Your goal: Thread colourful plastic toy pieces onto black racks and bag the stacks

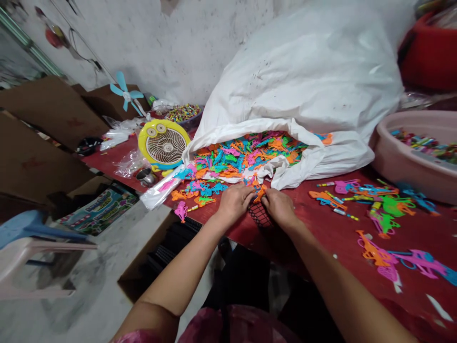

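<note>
My left hand (234, 204) and my right hand (280, 207) are close together at the table's front edge, fingers curled inward. Between them is a small orange plastic toy piece (260, 192), which both sets of fingertips grip. A black grid-like piece (259, 215) shows just below it, between the hands; its edges are partly hidden by the fingers. Right behind them, the mouth of a big white sack (307, 76) spills a heap of bright plastic toy pieces (246, 155) in orange, blue, green and pink. More loose pieces (205, 188) lie left of my left hand.
Scattered toy pieces (389, 205) lie on the red table (303, 238) at right, before a pink basin (385, 152). At left stand a yellow fan (167, 145) and a metal cup (145, 176). Below are an open carton (143, 267) and a stool (39, 257).
</note>
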Motion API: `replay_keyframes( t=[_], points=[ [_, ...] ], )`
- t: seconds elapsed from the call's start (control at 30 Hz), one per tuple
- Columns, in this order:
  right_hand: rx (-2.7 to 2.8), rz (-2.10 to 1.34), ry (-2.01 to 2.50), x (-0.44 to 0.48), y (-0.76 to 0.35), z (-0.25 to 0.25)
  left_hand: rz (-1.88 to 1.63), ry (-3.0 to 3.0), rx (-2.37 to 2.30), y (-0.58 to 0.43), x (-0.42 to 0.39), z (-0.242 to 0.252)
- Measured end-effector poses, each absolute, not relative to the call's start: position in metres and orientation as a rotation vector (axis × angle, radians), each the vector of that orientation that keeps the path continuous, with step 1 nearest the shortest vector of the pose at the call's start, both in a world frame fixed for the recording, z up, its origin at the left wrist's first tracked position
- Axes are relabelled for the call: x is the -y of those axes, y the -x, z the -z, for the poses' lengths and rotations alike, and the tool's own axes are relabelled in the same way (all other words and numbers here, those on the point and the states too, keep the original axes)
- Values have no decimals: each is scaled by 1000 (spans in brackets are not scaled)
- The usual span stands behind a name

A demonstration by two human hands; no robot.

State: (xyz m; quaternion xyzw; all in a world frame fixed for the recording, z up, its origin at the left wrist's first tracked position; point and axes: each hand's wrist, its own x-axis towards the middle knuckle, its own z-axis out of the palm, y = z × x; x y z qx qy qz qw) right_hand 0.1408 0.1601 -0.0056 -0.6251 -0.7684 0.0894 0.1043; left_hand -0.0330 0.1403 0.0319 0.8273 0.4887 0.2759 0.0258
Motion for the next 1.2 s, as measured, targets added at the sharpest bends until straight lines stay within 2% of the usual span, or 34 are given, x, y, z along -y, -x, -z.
replay_keyframes(
  t=[0.2,0.37,0.5,0.67,1.07,1.2],
  points=[
    [2237,-271,1813,-159,-143,7,-1214,-2314,-1404,36,-124,-16],
    [2247,-247,1837,-160,-145,6,-1538,-1829,-1507,31,-101,16],
    [2270,-231,1855,-160,-145,5,-1409,-1769,-1663,23,-105,37],
    [2264,-212,1843,-161,-144,9,-1344,-1927,-1713,25,-115,38],
    [2224,-290,1813,-161,-148,21,-1499,-1646,-1670,21,-108,39],
    [2206,-221,1803,-152,-148,26,-1585,-1757,-1627,19,-108,37]
  ],
)
